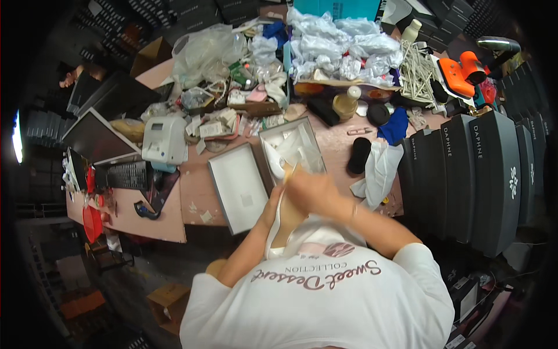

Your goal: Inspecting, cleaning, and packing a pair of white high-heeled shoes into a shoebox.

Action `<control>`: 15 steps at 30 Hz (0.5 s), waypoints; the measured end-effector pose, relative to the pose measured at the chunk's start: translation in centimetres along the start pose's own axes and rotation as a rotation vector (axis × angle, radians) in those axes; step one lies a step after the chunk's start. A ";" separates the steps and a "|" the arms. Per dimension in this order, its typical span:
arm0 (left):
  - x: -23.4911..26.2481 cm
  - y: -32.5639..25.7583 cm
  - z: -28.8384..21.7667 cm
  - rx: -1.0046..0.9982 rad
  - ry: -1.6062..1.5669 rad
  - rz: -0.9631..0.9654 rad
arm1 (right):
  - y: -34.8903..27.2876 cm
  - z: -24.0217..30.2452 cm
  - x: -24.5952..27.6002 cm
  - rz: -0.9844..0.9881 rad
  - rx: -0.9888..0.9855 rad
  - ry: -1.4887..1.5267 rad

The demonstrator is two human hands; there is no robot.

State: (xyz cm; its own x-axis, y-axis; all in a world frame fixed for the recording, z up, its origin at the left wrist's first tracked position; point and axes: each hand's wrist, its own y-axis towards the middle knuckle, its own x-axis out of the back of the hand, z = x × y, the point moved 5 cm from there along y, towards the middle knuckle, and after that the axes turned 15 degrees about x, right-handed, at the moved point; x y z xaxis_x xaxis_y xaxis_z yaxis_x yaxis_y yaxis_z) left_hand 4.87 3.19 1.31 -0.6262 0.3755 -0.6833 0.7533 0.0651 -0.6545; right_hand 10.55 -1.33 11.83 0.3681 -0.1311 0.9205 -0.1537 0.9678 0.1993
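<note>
Both hands, the left hand [272, 205] and right hand [311, 191], grip a white shoe [285, 224] (tan sole up) beside the open box [264, 139].

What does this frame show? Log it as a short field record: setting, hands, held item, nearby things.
setting: cluttered pink worktable
right hand: on top of a white shoe with a tan sole
left hand: against the shoe's side, grip partly hidden
in front: open box holding white paper; its lid lies beside it
right side: row of dark boxes
left side: label printer, keyboard
</note>
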 end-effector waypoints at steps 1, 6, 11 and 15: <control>0.0 0.8 -0.6 0.042 0.014 0.047 | 0.1 0.8 0.4 0.046 0.040 -0.013; 0.3 -0.3 -0.1 0.144 0.133 0.511 | -1.5 -5.8 0.2 -0.418 -0.076 0.122; -1.6 -0.6 -0.8 0.137 0.081 0.217 | -3.0 -3.6 -0.9 -0.175 0.012 0.054; -1.3 -0.5 -1.0 0.074 0.030 0.209 | -3.9 0.3 -0.3 -0.400 0.249 0.205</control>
State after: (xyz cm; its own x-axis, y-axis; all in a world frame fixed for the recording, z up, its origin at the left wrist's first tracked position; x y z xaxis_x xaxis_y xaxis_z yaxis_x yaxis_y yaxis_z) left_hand 5.52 3.60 2.82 -0.4506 0.4008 -0.7977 0.8487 -0.0850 -0.5220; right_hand 10.75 -5.19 10.92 0.6114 -0.4114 0.6760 -0.1688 0.7668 0.6193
